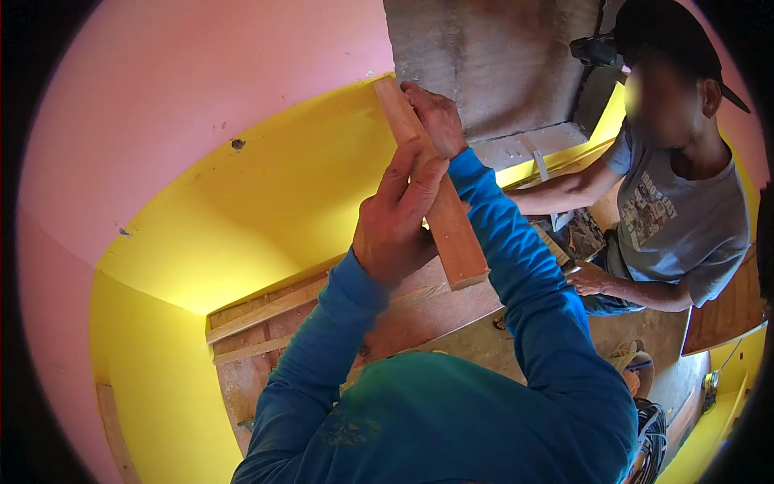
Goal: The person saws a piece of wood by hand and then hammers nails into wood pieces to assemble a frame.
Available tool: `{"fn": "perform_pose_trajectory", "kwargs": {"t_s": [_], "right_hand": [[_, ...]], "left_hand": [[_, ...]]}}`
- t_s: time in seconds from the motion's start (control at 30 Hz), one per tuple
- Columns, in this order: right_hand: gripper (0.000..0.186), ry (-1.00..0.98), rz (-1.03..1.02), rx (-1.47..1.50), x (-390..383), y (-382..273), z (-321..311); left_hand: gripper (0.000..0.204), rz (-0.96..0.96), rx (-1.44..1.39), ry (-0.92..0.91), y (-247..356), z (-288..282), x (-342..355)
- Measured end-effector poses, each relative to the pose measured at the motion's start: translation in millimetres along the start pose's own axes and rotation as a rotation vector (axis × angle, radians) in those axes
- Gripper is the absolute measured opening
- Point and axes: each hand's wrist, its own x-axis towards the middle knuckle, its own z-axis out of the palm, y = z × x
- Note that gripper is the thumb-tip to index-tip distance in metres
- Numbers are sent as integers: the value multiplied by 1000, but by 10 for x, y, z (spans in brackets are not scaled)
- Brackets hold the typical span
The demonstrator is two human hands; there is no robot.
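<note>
A short squared wooden block [458, 246] is held up at a slant in both of my hands, its far end near the edge of the pink-and-yellow wall. My left hand [391, 222] grips the middle of the block, fingers over its near face. My right hand [431, 121] is closed on the far part, higher up, with its fingers partly behind the wood. A large dull brown panel [492, 56] stands just beyond the hands.
A co-worker [677, 226] in a grey T-shirt and dark cap is at the right, arms reaching forward. Wooden strips [266, 310] lie on a ledge along the yellow wall [153, 355]. Coiled cable [649, 436] is at the lower right.
</note>
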Motion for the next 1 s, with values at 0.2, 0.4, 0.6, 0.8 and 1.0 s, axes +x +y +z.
{"fn": "perform_pose_trajectory", "kwargs": {"t_s": [0.2,0.4,0.6,0.8,1.0], "right_hand": [[26,-70,7,-99,-36,-94,-47],[33,-250,493,310,-489,-102,-164],[74,-491,-81,-843,-1109,617,-905],[72,-724,301,-977,-2152,1203,-1442],[57,-624,130,-1452,-2570,1635,-1707]], "left_hand": [[49,9,61,-70,87,-36,40],[57,17,5,-245,48,24,-453],[58,-270,-139,-603,-325,75,-1806],[54,-585,279,-732,-750,-279,-2775],[50,-657,483,-902,-834,-209,-2952]]}}
